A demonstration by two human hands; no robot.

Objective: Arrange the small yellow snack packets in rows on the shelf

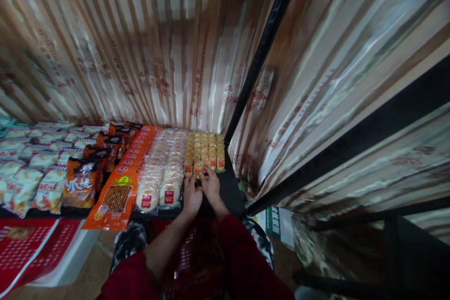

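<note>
Rows of small yellow snack packets with red labels (205, 145) stand at the right end of the black shelf (227, 192). At the front of these rows my left hand (192, 195) and my right hand (211, 185) come together, fingers bent around one yellow packet (198, 167). The fingertips touch its near side from the left and the right. Just left of my left hand lie two rows of round, pale cakes in clear wrap (169, 192). What the fingertips cover is too small to make out.
Farther left are orange bags of sticks (117, 192), dark orange snack bags (80, 180) and pale snack bags (51, 187). A black post (260, 65) rises at the shelf's right corner, before a pleated curtain (168, 47). Red baskets (31, 253) sit below.
</note>
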